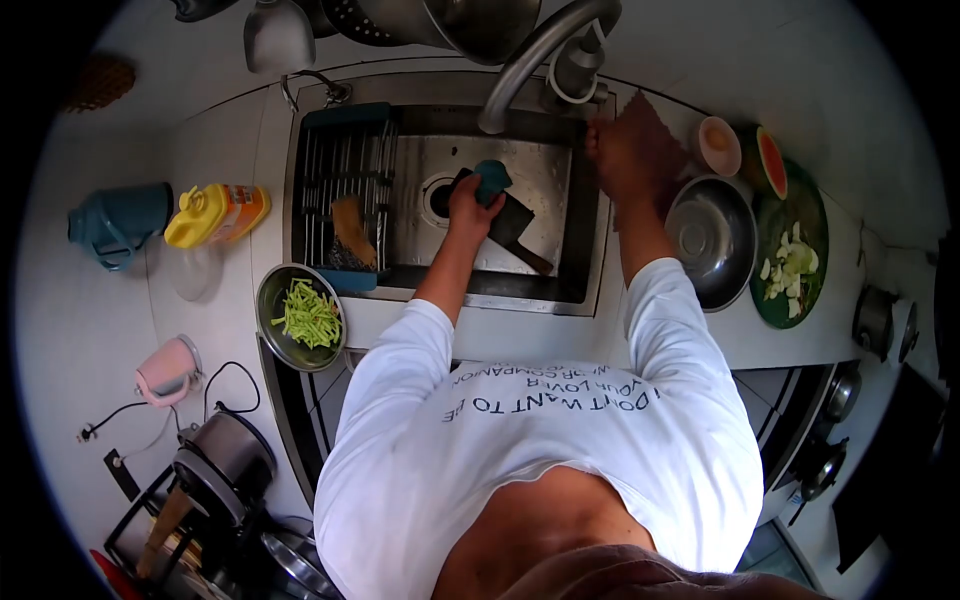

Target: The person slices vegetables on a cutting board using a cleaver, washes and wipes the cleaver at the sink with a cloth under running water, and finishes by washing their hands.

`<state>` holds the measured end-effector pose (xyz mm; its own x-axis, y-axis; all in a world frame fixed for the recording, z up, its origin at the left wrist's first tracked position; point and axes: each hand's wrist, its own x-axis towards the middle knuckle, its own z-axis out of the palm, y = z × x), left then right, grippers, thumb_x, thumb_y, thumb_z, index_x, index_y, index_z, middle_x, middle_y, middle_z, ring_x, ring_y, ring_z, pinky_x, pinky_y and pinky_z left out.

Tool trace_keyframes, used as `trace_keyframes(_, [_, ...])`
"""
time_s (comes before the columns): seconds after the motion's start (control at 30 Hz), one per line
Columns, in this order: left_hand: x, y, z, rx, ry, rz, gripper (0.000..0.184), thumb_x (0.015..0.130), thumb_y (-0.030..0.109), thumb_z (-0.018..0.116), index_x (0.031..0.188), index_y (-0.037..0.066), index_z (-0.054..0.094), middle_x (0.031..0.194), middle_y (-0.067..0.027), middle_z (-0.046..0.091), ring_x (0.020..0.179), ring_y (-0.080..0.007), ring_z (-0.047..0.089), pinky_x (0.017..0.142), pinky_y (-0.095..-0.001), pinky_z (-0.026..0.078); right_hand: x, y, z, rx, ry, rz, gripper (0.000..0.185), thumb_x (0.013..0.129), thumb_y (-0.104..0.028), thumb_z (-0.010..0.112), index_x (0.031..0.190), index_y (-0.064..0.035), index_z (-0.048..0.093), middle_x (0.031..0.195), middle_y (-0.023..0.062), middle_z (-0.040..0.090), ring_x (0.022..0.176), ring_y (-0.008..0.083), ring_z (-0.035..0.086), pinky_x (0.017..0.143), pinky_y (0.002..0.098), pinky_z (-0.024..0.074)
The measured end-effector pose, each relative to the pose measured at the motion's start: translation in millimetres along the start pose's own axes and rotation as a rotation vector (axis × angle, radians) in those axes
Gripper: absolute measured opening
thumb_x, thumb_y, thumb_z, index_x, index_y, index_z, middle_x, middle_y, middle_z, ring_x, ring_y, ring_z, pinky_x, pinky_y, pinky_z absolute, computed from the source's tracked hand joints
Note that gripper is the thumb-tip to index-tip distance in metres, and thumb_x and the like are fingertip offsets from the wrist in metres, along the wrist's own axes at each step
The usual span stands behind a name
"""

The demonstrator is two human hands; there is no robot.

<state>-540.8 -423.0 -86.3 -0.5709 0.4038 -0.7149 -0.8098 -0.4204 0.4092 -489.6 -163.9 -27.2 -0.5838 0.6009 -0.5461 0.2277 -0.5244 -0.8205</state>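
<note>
Over the sink (560,190), my left hand (472,207) is closed around a teal cloth or sponge (491,180). A cleaver (512,222) with a dark blade and brown handle lies under and beside that hand. Whether those fingers also grip the blade is hidden. By the sink's right rim, my right hand (622,152) is over a reddish-brown cloth (655,130), just below the faucet's base. Its fingers look curled in, but what they hold, if anything, does not show. The curved faucet (515,75) arches between my two hands.
A rack (345,150) with a brown brush-like item covers the sink's left side. Left stand a bowl of green strips (308,315) and a yellow jug (220,213). Right are a metal bowl (712,240), pink cup (717,147), cut watermelon (771,163) and green board (785,312) with white pieces.
</note>
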Motion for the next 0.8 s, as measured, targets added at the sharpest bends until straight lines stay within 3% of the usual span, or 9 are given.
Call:
trace_keyframes(0.17, [18.2, -3.1, 6.5, -0.034, -0.093, 0.032, 0.024, 0.09, 0.024, 0.052, 0.11, 0.012, 0.05, 0.107, -0.01, 0.051, 0.093, -0.0265, 0.051, 0.08, -0.0445, 0.046, -1.8, 59.6, 13.8, 0.243, -0.047, 0.049, 0.029, 0.092, -0.035, 0.052, 0.084, -0.008, 0.055, 0.069, 0.0019, 0.054, 0.06, 0.0116, 0.052, 0.05, 0.0247, 0.0416])
trace_keyframes(0.23, [13.3, 3.5, 26.5, 0.022, -0.059, 0.079, 0.025, 0.089, 0.025, 0.053, 0.108, 0.009, 0.051, 0.106, -0.0124, 0.053, 0.093, -0.0278, 0.053, 0.079, -0.0429, 0.046, -25.6, 79.1, 45.6, 0.072, -0.174, 0.107, 0.038, 0.09, -0.043, 0.052, 0.097, -0.0056, 0.058, 0.087, 0.006, 0.059, 0.083, 0.0172, 0.057, 0.071, 0.0343, 0.0477])
trace_keyframes(0.33, [13.3, 5.1, 43.1, 0.948, -0.006, 0.433, 0.025, 0.086, 0.024, 0.055, 0.1, 0.003, 0.055, 0.104, -0.0181, 0.055, 0.096, -0.0312, 0.055, 0.077, -0.0407, 0.045, -44.3, 96.7, 87.8, 0.238, -0.184, 0.185, 0.049, 0.09, -0.049, 0.048, 0.112, -0.0056, 0.055, 0.1, 0.0091, 0.058, 0.093, 0.0214, 0.055, 0.082, 0.0415, 0.045])
trace_keyframes(0.43, [-6.5, -22.9, 40.4, 1.119, -0.137, 0.914, 0.025, 0.082, 0.021, 0.056, 0.093, -0.001, 0.057, 0.102, -0.0228, 0.056, 0.099, -0.0354, 0.054, 0.078, -0.0404, 0.044, -10.3, 123.0, 88.5, 0.436, -0.34, 0.129, 0.043, 0.091, -0.046, 0.048, 0.104, -0.0062, 0.058, 0.096, 0.0094, 0.06, 0.089, 0.0233, 0.056, 0.083, 0.0363, 0.0453])
trace_keyframes(0.53, [7.9, -16.2, 35.2, 1.224, -0.062, 0.836, 0.024, 0.081, 0.018, 0.054, 0.094, -0.001, 0.058, 0.105, -0.0249, 0.055, 0.101, -0.0382, 0.052, 0.08, -0.0433, 0.042, -19.1, 145.0, 96.3, 0.642, -0.408, 0.214, 0.044, 0.093, -0.045, 0.043, 0.109, -0.0055, 0.056, 0.103, 0.011, 0.06, 0.093, 0.0244, 0.056, 0.086, 0.0374, 0.0449])
trace_keyframes(0.57, [42.9, -21.9, 27.3, 1.422, -0.013, 1.28, 0.026, 0.082, 0.017, 0.05, 0.099, -0.003, 0.055, 0.108, -0.0256, 0.053, 0.102, -0.0397, 0.051, 0.084, -0.0459, 0.041, -42.8, 127.1, 103.3, 0.719, -0.547, 0.344, 0.045, 0.094, -0.043, 0.04, 0.115, -0.0058, 0.054, 0.11, 0.0113, 0.057, 0.097, 0.0251, 0.055, 0.09, 0.0374, 0.044])
trace_keyframes(0.7, [2.0, 30.9, 53.2, 1.328, -0.04, 0.827, 0.033, 0.081, 0.017, 0.048, 0.106, -0.004, 0.052, 0.116, -0.0262, 0.051, 0.11, -0.0428, 0.046, 0.096, -0.0475, 0.036, -90.7, 85.8, 129.7, 0.714, -0.521, 0.279, 0.043, 0.094, -0.041, 0.042, 0.122, -0.0092, 0.05, 0.116, 0.0091, 0.055, 0.104, 0.0238, 0.053, 0.093, 0.0346, 0.0405])
trace_keyframes(0.77, [2.2, -2.2, 47.8, 1.323, -0.09, 1.234, 0.032, 0.084, 0.017, 0.045, 0.11, -0.001, 0.049, 0.112, -0.0247, 0.053, 0.109, -0.0411, 0.048, 0.096, -0.0465, 0.035, -34.0, 106.8, 113.0, 0.671, -0.411, 0.304, 0.043, 0.094, -0.041, 0.041, 0.123, -0.0096, 0.049, 0.116, 0.008, 0.055, 0.104, 0.0234, 0.052, 0.093, 0.0342, 0.0399])
trace_keyframes(0.8, [-16.8, 0.2, 50.6, 1.352, -0.167, 1.156, 0.034, 0.084, 0.017, 0.045, 0.113, -0.001, 0.048, 0.116, -0.0248, 0.051, 0.113, -0.0409, 0.045, 0.099, -0.0457, 0.033, -13.5, 113.6, 106.2, 0.651, -0.356, 0.314, 0.043, 0.094, -0.041, 0.04, 0.123, -0.0098, 0.049, 0.116, 0.0074, 0.055, 0.104, 0.0232, 0.052, 0.093, 0.034, 0.0396])
